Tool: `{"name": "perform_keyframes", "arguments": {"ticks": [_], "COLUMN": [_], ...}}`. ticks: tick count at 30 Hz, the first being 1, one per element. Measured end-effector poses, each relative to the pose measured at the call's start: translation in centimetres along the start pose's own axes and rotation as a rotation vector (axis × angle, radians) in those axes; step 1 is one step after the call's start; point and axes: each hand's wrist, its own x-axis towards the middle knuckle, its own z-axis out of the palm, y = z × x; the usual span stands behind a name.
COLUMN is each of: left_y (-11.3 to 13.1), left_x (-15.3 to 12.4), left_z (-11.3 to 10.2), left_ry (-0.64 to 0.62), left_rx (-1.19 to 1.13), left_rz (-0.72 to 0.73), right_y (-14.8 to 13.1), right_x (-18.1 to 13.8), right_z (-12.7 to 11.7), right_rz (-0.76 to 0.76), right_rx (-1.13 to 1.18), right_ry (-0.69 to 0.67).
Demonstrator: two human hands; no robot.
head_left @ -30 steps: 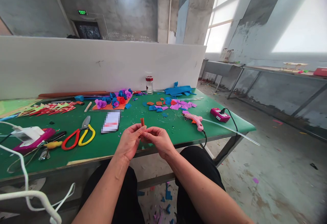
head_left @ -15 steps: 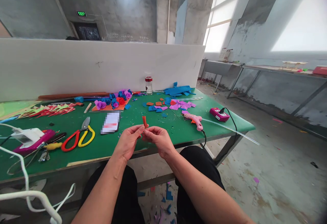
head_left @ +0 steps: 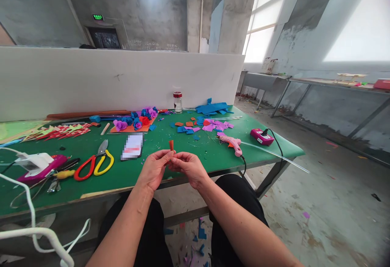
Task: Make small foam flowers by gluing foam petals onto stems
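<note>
The left hand [head_left: 156,167] and right hand [head_left: 187,163] meet, fingertips pinched on the base of an upright, narrow orange-brown paper strip [head_left: 171,145], seemingly steadying it above the green flat-topped table [head_left: 128,173]; the pink plastic glue gun [head_left: 234,144] (cord drooping edgeward) lies handily rightward.

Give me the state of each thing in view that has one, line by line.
Left hand: pinching the orange strip
Right hand: closed at the strip's lower end
Orange strip: held, pointing up
Phone: flat, screen up, display blurred out
Scissors: lying flat, blades apparently closed
Jar: upright, red lid on
Glue gun: on its side, clear stick at its rear
Magenta socket block: black plug inserted
Exit sign: lit green
</note>
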Motion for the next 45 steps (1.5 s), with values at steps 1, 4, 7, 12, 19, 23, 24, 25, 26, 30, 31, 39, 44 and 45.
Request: {"name": "perform_keyframes", "arguments": {"ticks": [1, 4, 7, 12, 19, 23, 24, 25, 26, 30, 31, 39, 44, 45], "left_y": [0.0, 0.1, 0.0, 0.0, 0.1, -0.2, -0.4, -0.6, -0.7, -1.1, -1.1, -0.6, -1.0, -1.0], "left_x": [0.0, 0.0, 0.1, 0.1, -0.7, -1.5, -1.7, -1.9, -2.0, -2.1, -2.0, -0.7, -0.6, -0.6], "left_z": [0.0, 0.1, -0.1, -0.1, 0.4, 1.1, 1.3, 1.4, 1.6, 1.8, 1.7, -0.5, -0.6, -0.5], "left_ry": [-0.005, -0.024, -0.005, 0.125, 0.234, 0.233, 0.231, 0.231, 0.235, 0.231, 0.210, 0.038, 0.017, 0.019], "left_rx": [-0.003, -0.008, 0.004, 0.127, 0.322, 0.306, 0.292, 0.282, 0.274, 0.238, 0.226, 0.518, 0.550, 0.544], "left_rz": [-0.002, -0.012, 0.019, 0.204, 0.438, 0.438, 0.438, 0.440, 0.444, 0.425, 0.408, 0.378, 0.379, 0.370], "right_y": [0.0, 0.2, 0.1, -0.5, -1.1, -0.4, -0.1, 0.1, 0.3, 0.4, 0.3, -0.5, -0.5, -0.6], "right_x": [0.0, 0.1, 0.2, 0.8, 1.0, 0.6, 0.6, 0.6, 0.6, 0.8, 0.9, 1.1, 1.1, 1.1], "right_z": [0.0, -0.3, -0.8, -2.0, -1.8, -0.9, -0.7, -0.6, -0.5, -0.5, -0.6, -1.7, -2.0, -2.1], "right_rz": [0.000, 0.006, 0.022, -0.085, -0.434, -0.543, -0.556, -0.562, -0.562, -0.545, -0.536, -0.438, -0.407, -0.403], "right_rx": [-0.003, -0.016, -0.069, -0.261, -0.539, -0.649, -0.661, -0.663, -0.658, -0.567, -0.550, -0.600, -0.629, -0.632], "right_ry": [-0.004, -0.020, -0.047, 0.024, 0.069, 0.040, 0.048, 0.059, 0.063, 0.009, -0.003, 0.032, 0.003, -0.003]}}
